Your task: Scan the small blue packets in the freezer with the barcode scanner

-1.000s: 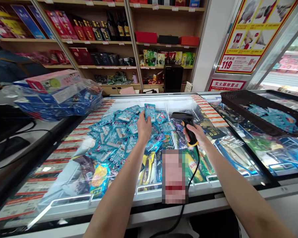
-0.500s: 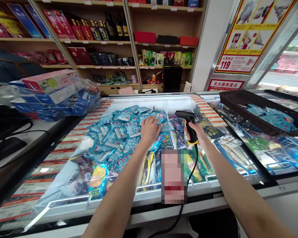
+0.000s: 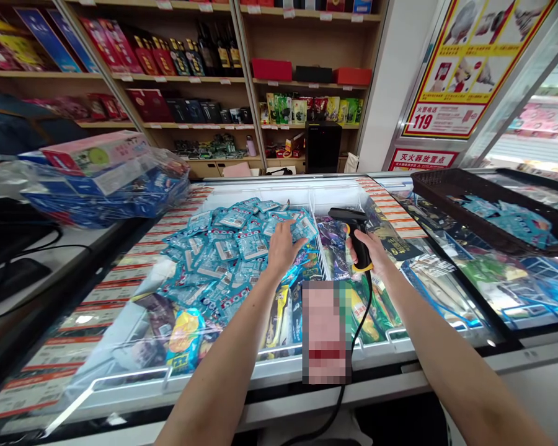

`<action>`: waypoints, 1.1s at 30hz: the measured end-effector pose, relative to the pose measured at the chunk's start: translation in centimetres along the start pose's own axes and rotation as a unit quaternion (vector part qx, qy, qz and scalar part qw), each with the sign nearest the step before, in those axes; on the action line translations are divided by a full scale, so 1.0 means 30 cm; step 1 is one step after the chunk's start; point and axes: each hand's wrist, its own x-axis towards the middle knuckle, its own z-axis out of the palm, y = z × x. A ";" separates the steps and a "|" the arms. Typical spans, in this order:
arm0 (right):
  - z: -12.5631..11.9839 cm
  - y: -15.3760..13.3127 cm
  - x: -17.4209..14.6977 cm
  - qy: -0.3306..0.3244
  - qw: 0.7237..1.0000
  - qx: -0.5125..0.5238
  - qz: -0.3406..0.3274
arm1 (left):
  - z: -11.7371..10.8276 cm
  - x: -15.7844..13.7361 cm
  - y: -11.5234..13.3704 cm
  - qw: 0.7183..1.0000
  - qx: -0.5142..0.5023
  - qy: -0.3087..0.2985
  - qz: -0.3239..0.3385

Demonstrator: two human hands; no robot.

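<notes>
A heap of light-blue ice-cream packets [image 3: 223, 254] fills the left part of an open chest freezer [image 3: 279, 365]. My left hand [image 3: 283, 248] rests on the right side of the heap, fingers closing on one blue packet [image 3: 304, 228]. My right hand [image 3: 369, 254] grips a black and yellow barcode scanner [image 3: 353, 238], held upright over the freezer's middle compartment, its cable hanging down over the front edge.
A black basket [image 3: 488, 207] with several blue packets sits on the glass lid at right. At left, a plastic-wrapped stack of boxes [image 3: 102, 179] lies on a counter. Shelves of goods [image 3: 190, 74] line the back wall. Other colourful packets [image 3: 279, 316] fill the freezer's front.
My left hand held a blue packet up a second ago, lowered it onto the heap, and now has shifted slightly right onto another packet. The scanner stays about where it was.
</notes>
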 end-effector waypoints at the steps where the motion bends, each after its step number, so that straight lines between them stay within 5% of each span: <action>1: 0.002 -0.001 -0.001 0.000 1.000 -0.001 -0.003 | 0.000 0.001 -0.005 0.999 -0.046 0.017 -0.018; 6: 0.006 0.002 -0.002 -0.001 1.000 -0.018 -0.015 | 0.007 0.008 -0.034 0.971 -0.202 0.081 -0.102; 13: 0.016 0.008 -0.005 -0.025 0.998 -0.053 -0.027 | 0.017 0.019 -0.041 0.918 -0.358 0.051 -0.165; 33: 0.115 0.006 -0.034 -0.053 0.996 -0.060 -0.025 | 0.021 0.011 -0.057 0.961 -0.252 0.012 -0.117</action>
